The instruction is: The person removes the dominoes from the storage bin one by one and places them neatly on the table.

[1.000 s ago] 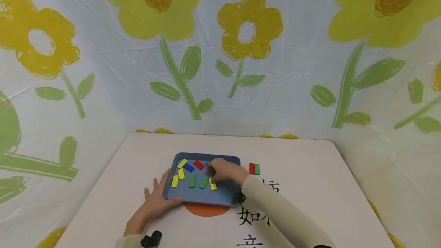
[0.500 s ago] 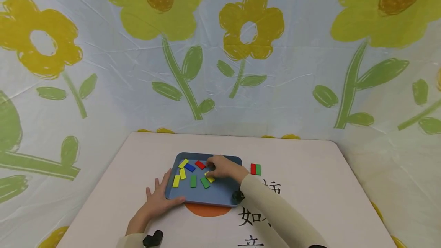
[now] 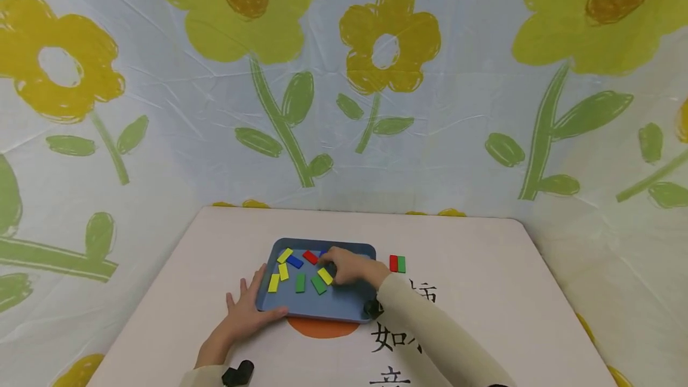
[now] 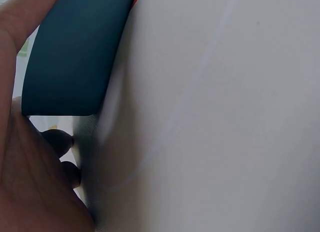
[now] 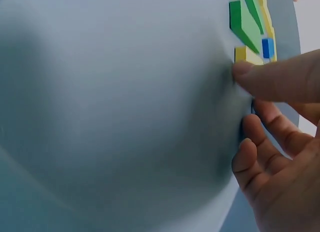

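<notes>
Compared with the frame from a second earlier, the small yellow rectangular block (image 3: 325,276) beside the right hand (image 3: 352,266) had shifted farther and to the left, and the small green rectangular block (image 3: 319,285) on its left had turned so that its far end leaned left. Both lay flat in the shallow blue-grey rectangular tray (image 3: 349,308) on the white worktop (image 3: 484,303). The right hand reached in from the right, its fingers loosely bent and apart from the thumb, and nothing could be seen pinched between them. In the right wrist view the thumb tip overlapped the yellow block's end; whether it pressed there could not be told. The left hand (image 3: 245,309) was spread around the tray's near left corner, thumb along the near edge. A red rectangular block (image 3: 310,257) and a blue rectangular block (image 3: 294,261) lay toward the far side, while a red tile (image 3: 393,263) and a green tile (image 3: 401,264) sat side by side outside, right of the tray. The step in hand looked like nudging loose blocks into place or picking one out; the next move seemed to call for thumb and fingertip squared to a block's opposite edges, with the tray steadied.
</notes>
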`<state>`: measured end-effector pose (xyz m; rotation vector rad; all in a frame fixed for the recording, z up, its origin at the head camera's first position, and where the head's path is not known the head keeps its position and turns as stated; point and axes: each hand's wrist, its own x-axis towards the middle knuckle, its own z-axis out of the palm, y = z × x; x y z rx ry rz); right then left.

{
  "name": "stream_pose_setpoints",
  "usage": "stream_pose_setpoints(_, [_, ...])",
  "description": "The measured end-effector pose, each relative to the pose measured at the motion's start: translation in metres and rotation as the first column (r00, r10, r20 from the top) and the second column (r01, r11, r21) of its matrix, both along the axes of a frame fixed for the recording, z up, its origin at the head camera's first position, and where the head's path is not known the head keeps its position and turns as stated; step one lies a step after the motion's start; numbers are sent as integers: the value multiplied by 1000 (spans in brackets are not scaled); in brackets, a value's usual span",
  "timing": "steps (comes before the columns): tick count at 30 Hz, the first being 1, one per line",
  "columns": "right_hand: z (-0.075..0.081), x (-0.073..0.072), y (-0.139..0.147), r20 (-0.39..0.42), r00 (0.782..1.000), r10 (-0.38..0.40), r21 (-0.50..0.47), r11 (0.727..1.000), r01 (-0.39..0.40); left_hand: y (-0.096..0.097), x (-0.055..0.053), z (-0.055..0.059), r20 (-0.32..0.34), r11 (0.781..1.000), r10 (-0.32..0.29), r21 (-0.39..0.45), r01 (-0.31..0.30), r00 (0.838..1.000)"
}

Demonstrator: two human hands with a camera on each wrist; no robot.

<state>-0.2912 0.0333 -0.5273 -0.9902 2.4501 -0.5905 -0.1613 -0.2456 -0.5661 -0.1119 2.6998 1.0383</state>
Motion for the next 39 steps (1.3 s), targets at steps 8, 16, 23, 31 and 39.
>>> stream_pose_setpoints(8, [-9, 6, -1, -5, 1000, -4, -8, 1000, 4, 3, 0, -4, 4, 1000, -3, -5, 3, 1000])
stream_pose_setpoints(16, [-5, 4, 6, 34, 997, -63, -59, 996, 64, 4, -1, 0, 7, 1000, 0, -9, 0, 1000])
stream_pose_setpoints(23, [6, 4, 18, 40, 995, -87, -166, 982, 92, 4, -3, 4, 12, 1000, -3, -11, 3, 1000])
stream_pose_setpoints(31, [16, 17, 40, 0, 992, -125, -244, 962, 121, 3, -5, 0, -10, 1000, -6, -15, 6, 1000])
stream_pose_setpoints(39, [24, 31, 73, -24, 977, -210, -323, 927, 191, 2, -2, 1, 1, 1000, 0, -12, 0, 1000])
